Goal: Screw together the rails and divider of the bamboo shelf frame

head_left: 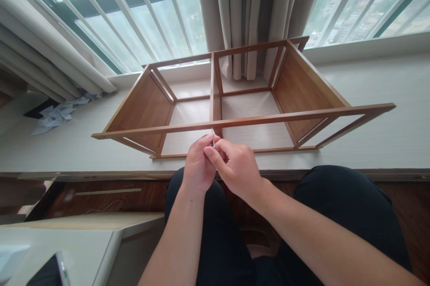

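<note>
We hold both forearms forward and converging above our lap. Our left hand curls its fingers inward, thumb up. Our right hand overlaps it from the right, its thumb and forefinger pinched closed in a fine grip, both wrists bent slightly toward each other.

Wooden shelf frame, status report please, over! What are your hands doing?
Left hand and right hand together, pinching a thin metal pin. Pin tip at front rail of wooden shelf frame. Nothing in the way.
</note>
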`<state>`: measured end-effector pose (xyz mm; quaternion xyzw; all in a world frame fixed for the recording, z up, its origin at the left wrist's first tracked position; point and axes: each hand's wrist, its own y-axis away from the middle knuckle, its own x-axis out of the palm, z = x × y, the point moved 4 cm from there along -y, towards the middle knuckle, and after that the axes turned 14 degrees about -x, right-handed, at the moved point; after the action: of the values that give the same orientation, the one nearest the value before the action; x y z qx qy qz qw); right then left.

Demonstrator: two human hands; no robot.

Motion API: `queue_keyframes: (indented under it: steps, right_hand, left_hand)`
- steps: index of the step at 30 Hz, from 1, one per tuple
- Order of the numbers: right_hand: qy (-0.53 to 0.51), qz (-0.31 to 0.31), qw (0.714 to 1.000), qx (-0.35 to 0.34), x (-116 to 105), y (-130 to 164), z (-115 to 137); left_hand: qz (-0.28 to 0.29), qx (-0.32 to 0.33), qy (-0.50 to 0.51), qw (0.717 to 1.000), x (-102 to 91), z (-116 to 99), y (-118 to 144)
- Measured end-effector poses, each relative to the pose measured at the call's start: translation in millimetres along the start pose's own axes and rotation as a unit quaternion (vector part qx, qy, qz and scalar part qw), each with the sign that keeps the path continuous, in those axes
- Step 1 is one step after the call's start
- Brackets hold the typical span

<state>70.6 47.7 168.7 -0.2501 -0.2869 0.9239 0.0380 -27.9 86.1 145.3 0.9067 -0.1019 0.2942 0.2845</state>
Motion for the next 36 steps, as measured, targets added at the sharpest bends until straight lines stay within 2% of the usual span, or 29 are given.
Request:
queue_keyframes:
  steps: [6, 12, 19, 24, 32, 36]
  right_hand:
    - [0.058, 0.018, 0.998, -0.002, -2, -2, 1]
    - [0.169, 0.053, 0.984, -0.019, 2, -5, 4]
    - [0.214, 0.114, 0.970, -0.023, 8, -7, 6]
    - [0.208, 0.115, 0.971, -0.041, 10, -7, 3]
    - [0.221, 0.078, 0.970, -0.064, 14, -16, 7]
    - [0.180, 0.069, 0.980, -0.052, 15, -18, 7]
  left_hand:
    - [0.002, -0.004, 0.007, 1.000, 4.3, -1, 2]
    - [0.022, -0.014, 0.043, 0.999, 4.5, -1, 0]
    - [-0.005, -0.005, 0.032, 0.999, -2.8, -1, -4]
    - [0.001, 0.011, 0.019, 1.000, -1.0, -1, -3]
    - [-0.005, 0.014, 0.047, 0.999, -3.6, 0, -4]
    - [-0.002, 0.019, 0.047, 0.999, -4.3, 0, -4]
